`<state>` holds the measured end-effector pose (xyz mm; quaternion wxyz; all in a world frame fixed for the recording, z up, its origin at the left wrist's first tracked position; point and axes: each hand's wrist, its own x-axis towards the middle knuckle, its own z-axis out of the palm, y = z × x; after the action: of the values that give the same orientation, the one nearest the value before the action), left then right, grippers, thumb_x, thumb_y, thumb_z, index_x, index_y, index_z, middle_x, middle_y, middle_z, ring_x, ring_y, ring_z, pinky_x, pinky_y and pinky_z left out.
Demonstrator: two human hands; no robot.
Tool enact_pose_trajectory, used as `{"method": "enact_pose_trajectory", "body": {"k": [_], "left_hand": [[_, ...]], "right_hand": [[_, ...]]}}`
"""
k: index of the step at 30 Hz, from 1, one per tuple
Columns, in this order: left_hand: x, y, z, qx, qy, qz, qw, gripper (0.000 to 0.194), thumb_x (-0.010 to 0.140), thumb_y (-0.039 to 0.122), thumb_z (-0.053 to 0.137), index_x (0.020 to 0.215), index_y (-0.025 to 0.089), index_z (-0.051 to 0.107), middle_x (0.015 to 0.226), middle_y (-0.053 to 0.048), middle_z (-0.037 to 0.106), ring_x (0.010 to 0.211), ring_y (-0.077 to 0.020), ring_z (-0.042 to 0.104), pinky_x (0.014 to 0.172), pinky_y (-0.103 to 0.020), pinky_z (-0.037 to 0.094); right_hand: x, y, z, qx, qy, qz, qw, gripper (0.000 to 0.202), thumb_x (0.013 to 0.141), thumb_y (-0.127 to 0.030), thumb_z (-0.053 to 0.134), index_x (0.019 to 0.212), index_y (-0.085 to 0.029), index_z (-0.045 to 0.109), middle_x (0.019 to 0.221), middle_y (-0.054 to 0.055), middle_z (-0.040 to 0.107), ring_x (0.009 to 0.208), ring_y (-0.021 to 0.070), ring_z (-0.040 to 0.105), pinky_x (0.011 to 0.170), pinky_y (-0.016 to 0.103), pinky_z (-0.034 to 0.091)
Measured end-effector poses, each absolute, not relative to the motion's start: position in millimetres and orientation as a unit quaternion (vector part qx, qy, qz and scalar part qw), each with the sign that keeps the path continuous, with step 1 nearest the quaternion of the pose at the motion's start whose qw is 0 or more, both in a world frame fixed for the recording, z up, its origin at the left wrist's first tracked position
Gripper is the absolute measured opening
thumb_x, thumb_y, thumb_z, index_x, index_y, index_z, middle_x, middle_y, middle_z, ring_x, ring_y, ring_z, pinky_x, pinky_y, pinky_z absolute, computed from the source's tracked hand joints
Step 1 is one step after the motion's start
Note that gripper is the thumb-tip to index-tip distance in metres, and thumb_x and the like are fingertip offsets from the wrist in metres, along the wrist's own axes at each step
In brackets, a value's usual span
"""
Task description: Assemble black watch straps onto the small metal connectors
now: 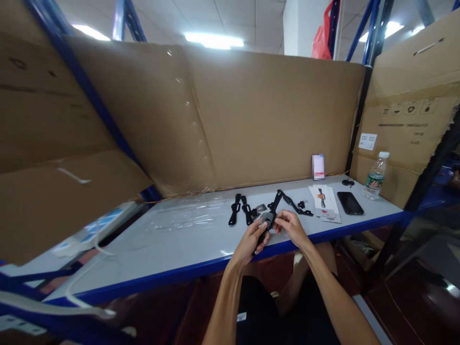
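Note:
My left hand (251, 238) is closed round a black spokeshave (267, 220), its thumb on the flat grey metal part in the middle. The tool is tilted over the table's front edge, one handle pointing away from me. My right hand (292, 227) has its fingers pinched together against the right side of the spokeshave; any small part between them is hidden. Just left of the hands two black spokeshaves (235, 209) lie side by side. Beyond the fingers is a grey metal plate (261, 208). Another long black spokeshave (293, 203) lies to the right.
Clear plastic bags (187, 213) lie on the left of the table (143, 258). Printed cards (328, 206), a dark phone (350, 203), keys (348, 182) and a water bottle (375, 177) stand right. A lit phone (318, 166) leans on the cardboard wall (273, 115).

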<state>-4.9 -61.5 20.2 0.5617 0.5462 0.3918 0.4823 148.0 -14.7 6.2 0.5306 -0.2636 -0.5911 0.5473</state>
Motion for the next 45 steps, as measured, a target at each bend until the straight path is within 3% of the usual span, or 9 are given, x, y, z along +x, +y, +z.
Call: {"method": "enact_pose_trajectory", "body": {"k": [12, 27, 32, 39, 45], "left_hand": [[-4.2, -60.6, 14.6, 0.58, 0.407, 0.479, 0.518, 0.042, 0.087, 0.06, 0.054, 0.093, 0.019, 0.05, 0.05, 0.009, 0.05, 0.028, -0.0036, 0.028, 0.028, -0.015, 0.019], [-2.4, -59.6, 14.7, 0.564, 0.41, 0.493, 0.521, 0.046, 0.082, 0.063, 0.059, 0.088, 0.019, 0.049, 0.049, 0.008, 0.051, 0.028, -0.0041, 0.029, 0.028, -0.016, 0.018], [-3.5, -57.6, 13.8, 0.497, 0.404, 0.554, 0.532, 0.046, 0.076, 0.061, 0.067, 0.083, 0.02, 0.048, 0.048, 0.008, 0.051, 0.029, -0.0036, 0.027, 0.029, -0.015, 0.017], [-2.9, -58.2, 12.7, 0.455, 0.41, 0.581, 0.536, 0.05, 0.071, 0.062, 0.069, 0.082, 0.021, 0.044, 0.049, 0.008, 0.052, 0.03, -0.0036, 0.03, 0.03, -0.014, 0.017], [-1.7, -55.9, 13.3, 0.447, 0.403, 0.589, 0.539, 0.051, 0.069, 0.063, 0.07, 0.085, 0.021, 0.045, 0.048, 0.008, 0.052, 0.03, -0.004, 0.03, 0.03, -0.015, 0.018]], "right_hand": [[149.3, -16.0, 6.3, -0.253, -0.571, 0.575, 0.528, 0.024, 0.072, -0.039, 0.073, 0.07, -0.018, 0.061, 0.06, 0.001, 0.066, 0.049, 0.0128, 0.059, 0.045, 0.022, 0.041], [149.6, -12.4, 4.7, -0.268, -0.552, 0.593, 0.521, 0.028, 0.068, -0.042, 0.075, 0.073, -0.016, 0.066, 0.061, 0.002, 0.069, 0.044, 0.0125, 0.06, 0.037, 0.019, 0.041], [143.4, -16.5, 7.8, -0.288, -0.546, 0.583, 0.528, 0.033, 0.07, -0.046, 0.072, 0.079, -0.014, 0.07, 0.061, 0.003, 0.068, 0.042, 0.0123, 0.058, 0.036, 0.02, 0.04], [200.0, -24.3, 1.4, -0.395, -0.363, 0.386, 0.75, 0.033, 0.075, -0.045, 0.07, 0.087, -0.014, 0.071, 0.054, -0.003, 0.058, 0.042, 0.0074, 0.045, 0.038, 0.017, 0.028], [251.9, -28.4, -5.7, -0.461, -0.394, 0.289, 0.741, 0.037, 0.076, -0.049, 0.068, 0.085, -0.014, 0.069, 0.055, -0.002, 0.056, 0.043, 0.0094, 0.043, 0.041, 0.02, 0.03]]}}
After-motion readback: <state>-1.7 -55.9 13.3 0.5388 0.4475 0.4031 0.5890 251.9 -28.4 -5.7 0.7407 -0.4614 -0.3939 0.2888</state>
